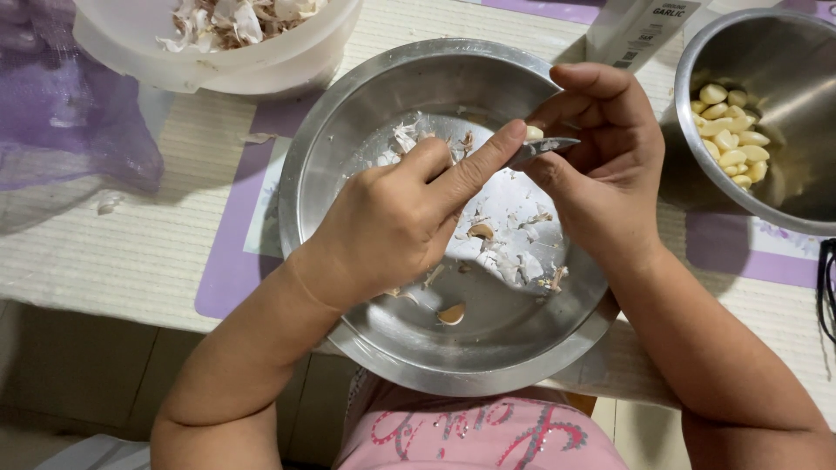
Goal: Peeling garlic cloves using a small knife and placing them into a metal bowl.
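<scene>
A pale garlic clove [533,132] sits pinched at the fingertips, small knife blade [542,149] against it, above the steel bowl's far rim.

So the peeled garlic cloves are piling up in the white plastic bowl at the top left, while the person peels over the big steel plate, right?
Not quite. The peeled garlic cloves lie in the steel bowl at the right. The white plastic bowl at the top left holds papery skins. The head view shows this, and both hands do work over the big steel plate.

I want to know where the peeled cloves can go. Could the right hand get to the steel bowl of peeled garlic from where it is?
Probably yes: the steel bowl stands just beside the right hand, its top open, nothing between them. That hand holds a small knife, though.
</scene>
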